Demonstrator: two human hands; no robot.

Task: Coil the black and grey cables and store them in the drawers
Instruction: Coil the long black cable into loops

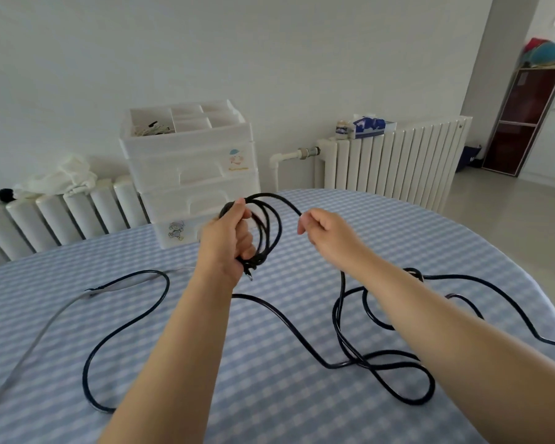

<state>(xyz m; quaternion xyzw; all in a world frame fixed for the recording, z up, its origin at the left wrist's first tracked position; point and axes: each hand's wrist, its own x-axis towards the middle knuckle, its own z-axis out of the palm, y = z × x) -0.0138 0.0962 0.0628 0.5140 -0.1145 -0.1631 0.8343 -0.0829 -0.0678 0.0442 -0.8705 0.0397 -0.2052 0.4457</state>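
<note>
Fingers (pixel 242 213) around black cable (pixel 271 225) coil

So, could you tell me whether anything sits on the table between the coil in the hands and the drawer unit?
Nothing visible does. The left hand holds the black cable coil just in front of the drawer unit; the drawers look closed.

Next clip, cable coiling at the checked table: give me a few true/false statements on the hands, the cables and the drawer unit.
1. The left hand holds several loops of the black cable. True.
2. The black cable is fully coiled. False: much of it lies loose on the table.
3. The grey cable lies on the table, unheld. True.
4. The drawer unit stands on the floor. False: it stands on the table.
5. The right hand is empty. False: it holds the black cable.
</note>
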